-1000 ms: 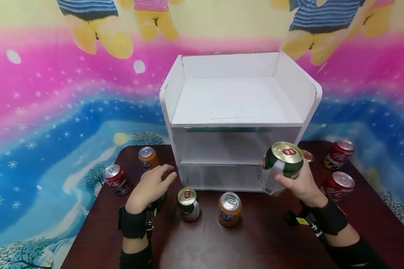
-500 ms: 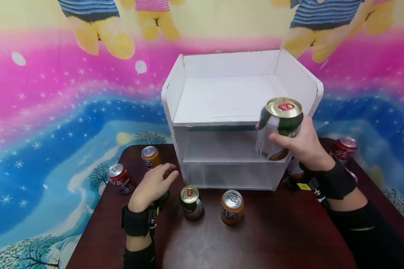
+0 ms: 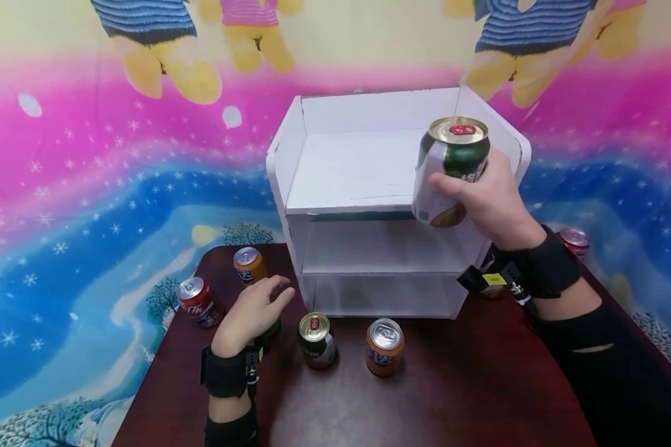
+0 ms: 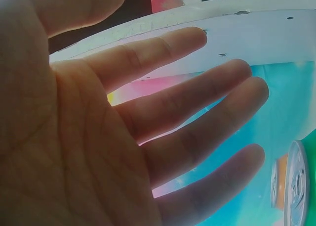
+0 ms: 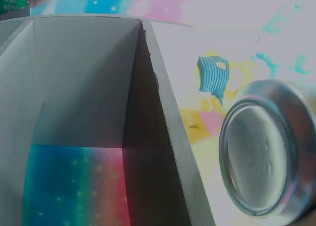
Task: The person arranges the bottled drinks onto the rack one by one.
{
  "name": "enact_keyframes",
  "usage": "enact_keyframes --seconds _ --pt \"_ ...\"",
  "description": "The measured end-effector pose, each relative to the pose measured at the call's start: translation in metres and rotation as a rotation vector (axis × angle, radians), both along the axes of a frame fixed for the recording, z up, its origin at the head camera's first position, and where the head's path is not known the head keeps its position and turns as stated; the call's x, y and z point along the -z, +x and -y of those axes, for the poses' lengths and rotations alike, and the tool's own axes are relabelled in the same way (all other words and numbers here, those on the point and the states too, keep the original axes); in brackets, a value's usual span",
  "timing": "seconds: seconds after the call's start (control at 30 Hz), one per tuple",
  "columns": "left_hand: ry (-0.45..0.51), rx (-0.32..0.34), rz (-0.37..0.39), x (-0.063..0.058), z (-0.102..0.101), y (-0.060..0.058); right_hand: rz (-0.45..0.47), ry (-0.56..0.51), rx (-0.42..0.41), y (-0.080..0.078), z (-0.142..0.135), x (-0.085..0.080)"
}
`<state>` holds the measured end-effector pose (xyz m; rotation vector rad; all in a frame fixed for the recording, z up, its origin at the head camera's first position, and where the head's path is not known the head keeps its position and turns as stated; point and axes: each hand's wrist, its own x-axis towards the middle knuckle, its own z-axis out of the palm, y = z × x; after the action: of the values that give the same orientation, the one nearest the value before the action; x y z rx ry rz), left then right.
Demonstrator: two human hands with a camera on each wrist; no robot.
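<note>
Your right hand grips a green can, raised near the right end of the shelf's top front edge. Your left hand, fingers loosely spread, is nearest a half-hidden can; a red can sits by the tabletop's left edge.

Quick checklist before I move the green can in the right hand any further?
1. Grip: ok; the right hand holds the held can round its side.
2. Held can level: cannot tell; lid up, but it looks slightly tilted.
3. Clearance from the shelf unit: cannot tell; they overlap in the head view.
4. Left hand free: ok; holds nothing, left of the shelf unit.
5. Front green can and front orange can upright: ok.
</note>
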<state>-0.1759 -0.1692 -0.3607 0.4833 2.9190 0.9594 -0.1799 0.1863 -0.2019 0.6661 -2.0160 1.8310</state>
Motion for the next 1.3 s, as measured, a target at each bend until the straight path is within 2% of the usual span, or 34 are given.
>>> enact_keyframes --seconds 0.17,0.6,0.87,0.97,1.13,1.3 --pt "-0.007 -0.001 -0.006 0.001 -0.002 0.000 0.041 0.118 0.115 -0.008 0.002 -0.003" --pt "-0.017 0.007 -0.025 0.001 -0.004 -0.001 0.144 0.125 0.162 -0.034 0.009 -0.002" --pt "-0.011 0.002 -0.021 0.003 0.000 -0.004 0.169 0.117 0.167 -0.045 0.014 -0.004" --pt "-0.012 -0.002 -0.018 0.004 0.000 -0.004 0.160 0.151 0.201 -0.046 0.015 -0.002" --pt "-0.016 0.003 -0.009 0.004 -0.001 -0.006 0.094 0.234 0.259 -0.048 0.018 0.004" --pt "-0.019 -0.010 -0.005 0.006 -0.002 -0.008 0.076 0.272 0.251 -0.051 0.019 0.008"
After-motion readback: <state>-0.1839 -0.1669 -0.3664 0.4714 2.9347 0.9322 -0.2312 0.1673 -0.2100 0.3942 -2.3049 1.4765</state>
